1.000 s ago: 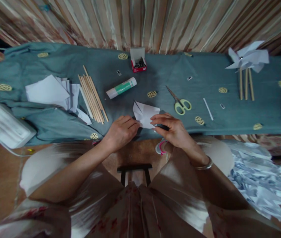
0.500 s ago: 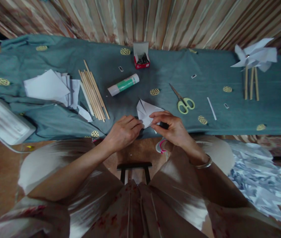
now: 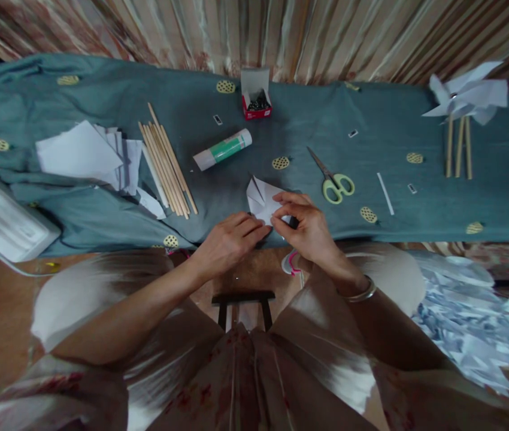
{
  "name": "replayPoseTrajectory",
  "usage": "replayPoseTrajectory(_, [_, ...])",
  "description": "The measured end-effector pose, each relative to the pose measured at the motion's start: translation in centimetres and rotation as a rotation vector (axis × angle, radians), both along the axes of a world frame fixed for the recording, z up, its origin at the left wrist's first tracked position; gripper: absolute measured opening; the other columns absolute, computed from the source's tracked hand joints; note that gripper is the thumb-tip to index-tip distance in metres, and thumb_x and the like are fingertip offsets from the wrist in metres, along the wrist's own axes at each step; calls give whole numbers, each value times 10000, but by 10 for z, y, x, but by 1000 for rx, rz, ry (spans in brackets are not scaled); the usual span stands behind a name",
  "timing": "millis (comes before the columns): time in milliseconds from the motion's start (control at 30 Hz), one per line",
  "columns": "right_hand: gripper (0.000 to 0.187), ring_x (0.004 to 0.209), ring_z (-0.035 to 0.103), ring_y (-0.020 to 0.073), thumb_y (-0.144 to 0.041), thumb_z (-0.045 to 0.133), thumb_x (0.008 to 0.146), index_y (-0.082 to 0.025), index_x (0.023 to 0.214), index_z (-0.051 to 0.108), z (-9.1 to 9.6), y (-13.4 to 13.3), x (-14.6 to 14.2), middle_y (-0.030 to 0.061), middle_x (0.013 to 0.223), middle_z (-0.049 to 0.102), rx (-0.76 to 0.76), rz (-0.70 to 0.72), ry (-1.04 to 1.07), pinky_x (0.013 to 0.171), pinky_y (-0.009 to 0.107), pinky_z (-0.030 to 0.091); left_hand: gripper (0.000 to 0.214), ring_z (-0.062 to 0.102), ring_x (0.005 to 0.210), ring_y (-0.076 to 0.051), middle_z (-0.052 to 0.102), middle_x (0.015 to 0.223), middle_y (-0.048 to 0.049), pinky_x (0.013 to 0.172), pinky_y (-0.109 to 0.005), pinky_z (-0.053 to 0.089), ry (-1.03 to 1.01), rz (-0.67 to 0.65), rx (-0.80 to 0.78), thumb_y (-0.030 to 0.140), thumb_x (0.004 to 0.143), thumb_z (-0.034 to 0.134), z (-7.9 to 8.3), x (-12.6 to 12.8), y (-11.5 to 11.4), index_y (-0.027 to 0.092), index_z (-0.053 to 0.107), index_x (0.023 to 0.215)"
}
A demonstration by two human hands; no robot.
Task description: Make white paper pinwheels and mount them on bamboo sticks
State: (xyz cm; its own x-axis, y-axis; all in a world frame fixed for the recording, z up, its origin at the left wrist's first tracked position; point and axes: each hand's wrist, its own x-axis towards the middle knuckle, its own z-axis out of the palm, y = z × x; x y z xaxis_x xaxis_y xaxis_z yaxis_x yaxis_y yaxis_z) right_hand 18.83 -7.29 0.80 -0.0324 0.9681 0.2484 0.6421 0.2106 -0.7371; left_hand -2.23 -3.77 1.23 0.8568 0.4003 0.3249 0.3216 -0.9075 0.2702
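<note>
A small white sheet of paper (image 3: pixel 261 194), with cuts or folds at its far corner, lies at the front edge of the table between my hands. My left hand (image 3: pixel 232 239) is closed, its fingertips pressed on the paper's near edge. From the right, my right hand (image 3: pixel 303 224) pinches the paper with thumb and fingers, hiding its right part. Green-handled scissors (image 3: pixel 338 187) rest to the right of the paper. Beyond it lies a glue stick (image 3: pixel 223 149) with a green label. A red open box (image 3: pixel 257 106) of small dark pieces stands farther back.
Wooden sticks (image 3: pixel 167 167) and a stack of white paper (image 3: pixel 79 155) lie at left, near a white power box (image 3: pixel 7 218). At right are finished paper pinwheels (image 3: pixel 470 93) on sticks and a thin paper strip (image 3: pixel 385 193). Paper scraps (image 3: pixel 470 323) heap below the table.
My left fingertips have slid right along the paper's near edge, closer to my right hand. My right hand has shifted slightly left and still pinches the paper.
</note>
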Motion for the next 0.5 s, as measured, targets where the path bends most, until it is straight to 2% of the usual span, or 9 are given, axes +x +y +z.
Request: replayPoseTrajectory(500, [107, 1077, 642, 260, -148, 636, 823, -216, 740, 638, -3, 1, -5, 93, 1117, 721, 39, -45, -79, 950, 457, 517, 222, 623, 940, -186, 706, 1048, -87, 812, -314, 569, 37, 34, 6, 132, 1009, 461, 2, 4, 1, 131, 643, 1137])
